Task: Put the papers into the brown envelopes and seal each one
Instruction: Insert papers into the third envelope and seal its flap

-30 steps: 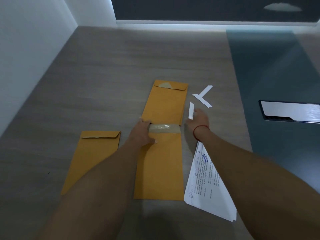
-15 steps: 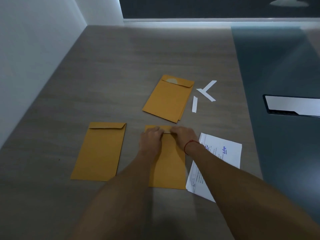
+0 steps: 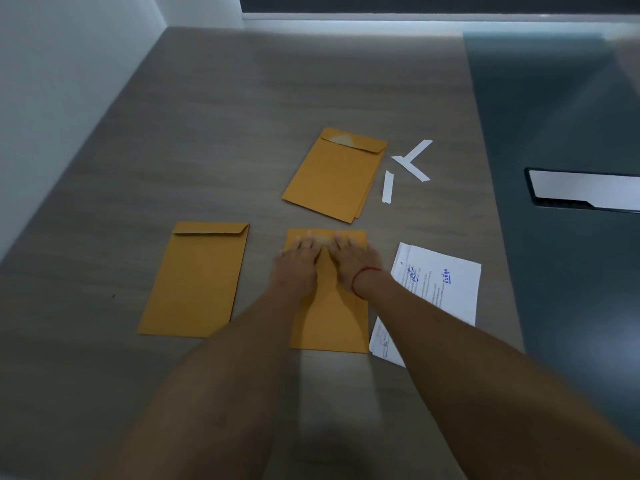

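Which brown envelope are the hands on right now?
The middle envelope, nearest the person: left hand and right hand press flat on its top edge. The left envelope and far envelope lie untouched.

1. Your left hand [image 3: 300, 259] is bare: no glove, ring or watch shows on it.
2. Your right hand [image 3: 353, 259] is bare too, and just behind it a thin red string bracelet [image 3: 362, 277] circles your wrist.
3. Both your forearms are uncovered from the wrists back to the frame's lower edge, with no sleeve showing.
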Tool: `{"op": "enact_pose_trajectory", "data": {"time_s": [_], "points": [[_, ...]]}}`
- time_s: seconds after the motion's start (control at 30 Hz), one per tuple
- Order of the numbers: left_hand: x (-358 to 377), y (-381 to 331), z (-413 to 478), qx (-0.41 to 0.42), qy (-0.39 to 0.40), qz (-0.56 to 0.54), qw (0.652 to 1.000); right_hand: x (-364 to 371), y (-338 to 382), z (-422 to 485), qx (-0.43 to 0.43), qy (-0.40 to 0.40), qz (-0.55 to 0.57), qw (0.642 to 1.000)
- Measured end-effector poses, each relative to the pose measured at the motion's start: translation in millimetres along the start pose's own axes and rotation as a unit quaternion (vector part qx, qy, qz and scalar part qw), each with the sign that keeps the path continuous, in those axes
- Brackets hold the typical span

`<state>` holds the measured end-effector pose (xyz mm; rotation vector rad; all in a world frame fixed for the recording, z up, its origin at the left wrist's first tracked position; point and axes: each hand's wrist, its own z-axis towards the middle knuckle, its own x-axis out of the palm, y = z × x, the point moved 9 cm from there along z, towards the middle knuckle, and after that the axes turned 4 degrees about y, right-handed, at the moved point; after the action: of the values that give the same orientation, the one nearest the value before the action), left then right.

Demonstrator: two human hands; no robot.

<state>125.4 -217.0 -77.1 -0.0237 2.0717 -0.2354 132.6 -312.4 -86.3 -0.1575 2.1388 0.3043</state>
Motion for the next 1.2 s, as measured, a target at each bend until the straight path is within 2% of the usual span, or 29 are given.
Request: {"op": "enact_pose_trajectory", "data": {"time_s": [0.13, 0.23, 0.33, 0.4, 0.5, 0.6, 0.7, 0.77, 0.87, 0.97, 1.2], "points": [[0.7, 23.5, -7.7, -0.058, 0.021, -0.013, 0.998, -6.7, -22.7, -7.1, 0.064, -0.010, 0.017, 0.998], [-4.4, 41.2, -20.4, -0.105, 0.023, -0.041, 0.993, -14.9, -41.8, -23.3, 0.134, -0.052, 0.175, 0.974], [-21.6, 56.0, -27.7, -0.142, -0.029, -0.082, 0.986, -17.1, -51.2, -36.0, 0.152, -0.103, 0.293, 0.938], [-17.3, 63.7, -31.2, -0.194, -0.020, -0.177, 0.965, -9.2, -54.9, -42.3, 0.192, -0.091, 0.362, 0.908], [6.5, 61.7, -40.0, -0.262, 0.027, -0.333, 0.905, 1.5, -52.5, -43.9, 0.235, -0.055, 0.433, 0.869], [14.5, 64.2, -37.6, -0.274, 0.018, -0.377, 0.885, 10.8, -57.8, -41.5, 0.253, -0.028, 0.488, 0.835], [16.6, 66.5, -31.2, -0.253, 0.020, -0.454, 0.854, 17.9, -59.4, -35.5, 0.229, 0.000, 0.575, 0.785], [4.3, 64.3, -22.8, -0.228, 0.004, -0.456, 0.861, 3.7, -60.4, -28.6, 0.204, -0.032, 0.587, 0.783], [-39.3, 61.2, -3.0, -0.196, -0.080, -0.402, 0.891, -32.5, -66.9, -14.7, 0.191, -0.110, 0.579, 0.785], [-82.3, 56.7, 31.0, -0.163, -0.134, -0.363, 0.907, -65.5, -75.5, 7.3, 0.199, -0.150, 0.572, 0.781], [-139.7, 37.8, 140.1, -0.104, -0.151, -0.326, 0.927, -110.5, -117.4, 77.1, 0.264, -0.160, 0.554, 0.773]]}}
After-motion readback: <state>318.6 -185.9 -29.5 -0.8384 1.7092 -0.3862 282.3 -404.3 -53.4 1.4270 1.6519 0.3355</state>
